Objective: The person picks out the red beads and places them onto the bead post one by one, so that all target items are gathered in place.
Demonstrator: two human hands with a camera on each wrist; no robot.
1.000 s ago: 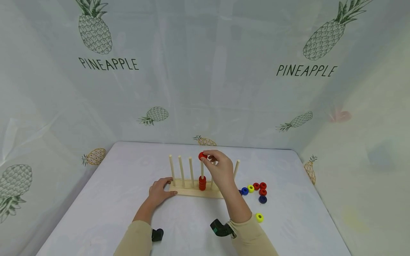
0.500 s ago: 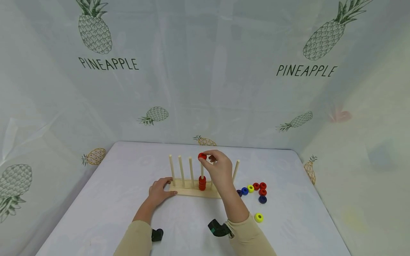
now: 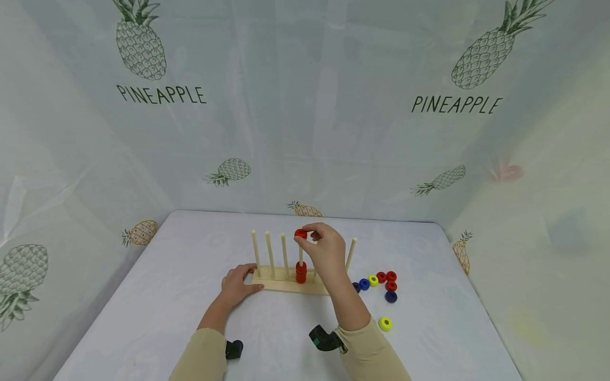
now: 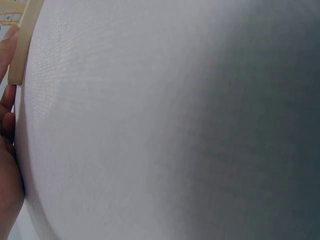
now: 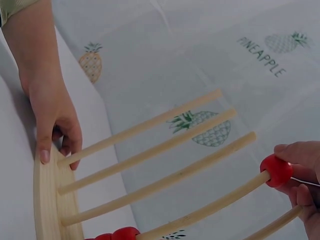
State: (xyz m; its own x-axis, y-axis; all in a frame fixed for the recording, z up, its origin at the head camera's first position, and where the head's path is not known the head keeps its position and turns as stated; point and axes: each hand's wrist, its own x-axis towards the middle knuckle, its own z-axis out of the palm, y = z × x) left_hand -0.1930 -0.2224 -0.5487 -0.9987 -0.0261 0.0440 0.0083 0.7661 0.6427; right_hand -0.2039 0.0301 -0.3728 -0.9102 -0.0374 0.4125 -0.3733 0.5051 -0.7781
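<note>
A wooden peg rack (image 3: 286, 286) with upright pegs stands on the table. My left hand (image 3: 235, 286) grips its left end, thumb along the front edge and fingers behind, as the right wrist view also shows. My right hand (image 3: 329, 254) pinches a red bead (image 5: 276, 171) between thumb and index finger. That bead sits at the top of the fourth peg from the left, with the peg's tip inside it. Lower on the same peg is a stack of red beads (image 3: 301, 272). The right hand and forearm cover part of the pegs and base farther right.
Right of the rack lie loose beads: several red beads (image 3: 391, 286), a yellow bead (image 3: 373, 281), blue beads (image 3: 364, 284) and a dark blue bead (image 3: 391, 297). Another yellow bead (image 3: 385, 324) lies nearer, beside the right sleeve. A pineapple-print curtain (image 3: 305, 116) hangs behind the table.
My right hand has shifted slightly left, and the red bead it pinches has come down a little at the peg's tip. The left hand and rack have stayed in place.
</note>
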